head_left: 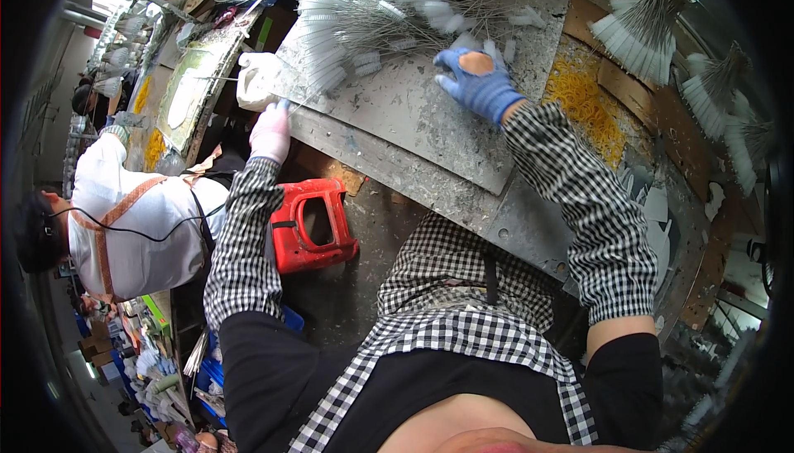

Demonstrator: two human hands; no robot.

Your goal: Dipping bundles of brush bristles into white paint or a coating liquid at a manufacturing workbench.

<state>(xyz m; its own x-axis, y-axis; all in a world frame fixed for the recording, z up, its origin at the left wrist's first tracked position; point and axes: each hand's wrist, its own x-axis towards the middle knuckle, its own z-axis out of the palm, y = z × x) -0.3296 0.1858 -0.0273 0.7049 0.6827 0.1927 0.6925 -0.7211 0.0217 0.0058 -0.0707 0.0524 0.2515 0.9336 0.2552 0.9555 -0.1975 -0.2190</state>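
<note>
At the far left a co-worker in a white top [124, 221] sits bent over the neighbouring stretch of counter, their hands apart from the wearer's own. Next comes a red plastic stool [313, 225] standing on the floor below the counter's edge. Above it the left hand [271, 132], in a pale glove, rests at the near-left edge of the grey metal work plate [413, 114]; its grip looks pinched on a thin wire stem [299, 104] that runs up toward the pile, though the fingertips are too small to be sure. A white rag or bag [252, 79] lies just beside that hand.

In the middle, a fanned heap of white-tipped wire brushes [380, 14] covers the far part of the plate. The right hand [475, 81], in a blue glove worn through at the back, lies at the heap's near-right edge, fingers spread and flat, grip released, touching the closest tips.

Judging from this, the work goes best if the right hand holds the heap steady while the left draws one stem clear without tangling the rest.

Further right lie scattered yellow rubber bands [587, 101], then bundled brush fans [645, 27].
</note>
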